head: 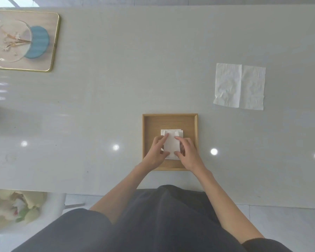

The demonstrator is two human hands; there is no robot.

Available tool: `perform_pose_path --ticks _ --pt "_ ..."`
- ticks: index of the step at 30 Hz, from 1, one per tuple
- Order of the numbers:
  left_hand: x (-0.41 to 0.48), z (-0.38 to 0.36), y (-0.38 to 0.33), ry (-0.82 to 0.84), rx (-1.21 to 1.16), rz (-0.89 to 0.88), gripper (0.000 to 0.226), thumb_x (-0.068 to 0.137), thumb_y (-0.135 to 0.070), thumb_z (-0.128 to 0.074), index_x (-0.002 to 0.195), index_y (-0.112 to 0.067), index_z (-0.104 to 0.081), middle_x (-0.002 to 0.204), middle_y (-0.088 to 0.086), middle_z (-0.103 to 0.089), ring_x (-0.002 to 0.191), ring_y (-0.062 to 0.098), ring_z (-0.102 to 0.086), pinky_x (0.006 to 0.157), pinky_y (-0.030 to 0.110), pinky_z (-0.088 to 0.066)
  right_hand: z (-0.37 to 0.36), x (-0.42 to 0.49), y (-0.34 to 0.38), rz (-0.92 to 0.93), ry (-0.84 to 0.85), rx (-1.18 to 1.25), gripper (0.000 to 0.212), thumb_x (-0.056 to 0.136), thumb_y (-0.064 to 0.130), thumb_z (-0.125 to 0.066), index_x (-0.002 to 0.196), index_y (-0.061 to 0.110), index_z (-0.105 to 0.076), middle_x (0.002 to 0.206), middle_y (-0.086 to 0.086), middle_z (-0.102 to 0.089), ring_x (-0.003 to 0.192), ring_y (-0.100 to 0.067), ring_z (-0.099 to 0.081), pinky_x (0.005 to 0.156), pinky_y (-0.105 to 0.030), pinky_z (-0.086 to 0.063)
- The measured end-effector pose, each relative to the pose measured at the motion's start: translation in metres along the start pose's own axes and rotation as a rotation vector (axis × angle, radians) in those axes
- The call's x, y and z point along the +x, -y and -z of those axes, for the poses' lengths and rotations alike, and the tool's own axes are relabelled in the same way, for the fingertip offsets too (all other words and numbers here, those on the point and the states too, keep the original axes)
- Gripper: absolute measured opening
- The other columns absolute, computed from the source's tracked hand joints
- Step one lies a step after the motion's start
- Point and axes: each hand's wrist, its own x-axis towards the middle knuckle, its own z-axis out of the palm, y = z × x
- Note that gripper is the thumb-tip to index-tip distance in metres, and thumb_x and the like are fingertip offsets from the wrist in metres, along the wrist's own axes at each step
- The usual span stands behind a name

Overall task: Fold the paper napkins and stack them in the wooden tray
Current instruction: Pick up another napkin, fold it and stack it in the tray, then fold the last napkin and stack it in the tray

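Board (pixel 44 61) with a glass dish (pixel 9 42) sits far left; an unfolded sheet (pixel 240 86) lies far right, both well apart from the tray (pixel 145 128). Left hand (pixel 155 151) and right hand (pixel 186 151) pinch a white folded napkin (pixel 169 144) on the stack (pixel 180 132) inside it.

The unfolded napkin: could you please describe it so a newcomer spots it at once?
On the pale table, find the wooden tray near the front edge. Up and right of it lies the unfolded napkin: wide, creased, alone, unlike the folded stack in the tray.

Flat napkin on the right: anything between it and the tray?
Nothing visible: only tabletop lies between the flat napkin and the wooden tray, where left hand and right hand hold the folded stack.
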Motion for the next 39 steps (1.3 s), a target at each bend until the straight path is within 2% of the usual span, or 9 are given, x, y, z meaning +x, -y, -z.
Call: perform_pose_path --ticks 4,7,12,17,22,28,32,36,39 --pt "-0.002 -0.006 0.003 0.041 0.115 -0.056 0.084 0.098 0.0 -0.056 0.162 -0.021 -0.006 0.143 -0.003 -0.02 0.114 0.02 -0.045 0.099 0.023 -0.046 -0.003 -0.002 -0.004 0.008 -0.026 -0.053 0.058 0.097 0.009 -0.063 0.15 0.024 -0.042 0.116 0.008 -0.041 0.077 -0.005 -0.051 0.086 -0.032 -0.053" --pt "-0.001 -0.01 0.003 0.049 0.195 -0.047 0.087 0.097 0.003 -0.055 0.162 -0.018 -0.001 0.145 0.008 -0.02 0.108 0.029 -0.049 0.102 0.036 -0.047 -0.006 -0.001 -0.004 -0.017 -0.005 -0.113 0.059 0.099 0.013 -0.061 0.152 0.026 -0.038 0.126 0.006 -0.042 0.08 -0.006 -0.052 0.086 -0.032 -0.054" --pt "-0.001 -0.016 0.009 -0.044 0.398 0.006 0.099 0.091 -0.012 -0.071 0.159 -0.031 -0.002 0.14 0.011 -0.025 0.128 0.034 -0.04 0.104 0.041 -0.048 -0.013 -0.002 -0.007 -0.025 -0.068 -0.292 0.06 0.098 0.023 -0.063 0.15 0.031 -0.035 0.127 -0.002 -0.043 0.089 -0.02 -0.063 0.076 -0.033 -0.056" --pt "-0.007 -0.014 -0.011 -0.06 0.429 0.173 0.085 0.086 -0.02 -0.061 0.157 -0.03 -0.014 0.139 0.011 -0.029 0.123 0.034 -0.037 0.101 0.039 -0.045 -0.011 -0.003 -0.004 -0.025 -0.086 -0.33 0.063 0.095 0.026 -0.064 0.15 0.031 -0.033 0.122 -0.004 -0.039 0.086 -0.021 -0.063 0.069 -0.037 -0.058" --pt "0.016 -0.012 -0.062 -0.288 0.567 0.048 0.048 0.086 -0.021 -0.06 0.132 -0.01 -0.049 0.119 0.012 -0.051 0.103 0.032 -0.052 0.086 0.036 -0.046 0.044 0.004 -0.002 -0.168 -0.433 -0.05 0.035 0.101 0.033 -0.055 0.134 0.023 -0.053 0.119 0.0 -0.05 0.09 -0.019 -0.06 0.076 -0.036 -0.053" --pt "0.159 -0.04 -0.177 -0.228 0.6 -0.193 0.019 0.101 -0.022 -0.05 0.106 -0.009 -0.064 0.106 0.009 -0.068 0.108 0.034 -0.053 0.092 0.039 -0.04 0.165 0.045 -0.043 -0.445 -0.824 0.177 0.016 0.103 0.023 -0.049 0.108 0.015 -0.061 0.112 -0.005 -0.06 0.077 -0.02 -0.055 0.071 -0.032 -0.04" --pt "0.26 -0.054 -0.244 -0.261 0.598 -0.237 0.022 0.103 -0.016 -0.047 0.114 -0.01 -0.065 0.11 0.008 -0.067 0.112 0.033 -0.053 0.093 0.036 -0.038 0.207 0.075 -0.064 -0.54 -0.789 0.231 0.018 0.102 0.023 -0.047 0.11 0.014 -0.06 0.113 -0.006 -0.061 0.08 -0.024 -0.057 0.074 -0.033 -0.037" --pt "0.338 -0.06 -0.287 -0.177 0.646 -0.173 0.045 0.103 -0.033 -0.052 0.144 -0.014 -0.048 0.141 0.009 -0.054 0.136 0.033 -0.04 0.109 0.04 -0.03 0.213 0.101 -0.079 -0.542 -0.661 0.173 0.022 0.103 0.027 -0.049 0.12 0.015 -0.057 0.119 -0.007 -0.057 0.093 -0.03 -0.063 0.072 -0.033 -0.04" --pt "0.37 -0.072 -0.288 -0.123 0.764 -0.107 0.062 0.097 -0.047 -0.06 0.145 -0.013 -0.041 0.142 0.011 -0.049 0.134 0.035 -0.04 0.11 0.041 -0.03 0.205 0.107 -0.092 -0.506 -0.622 0.103 0.02 0.103 0.027 -0.05 0.121 0.019 -0.054 0.117 -0.004 -0.054 0.097 -0.028 -0.065 0.067 -0.033 -0.043"
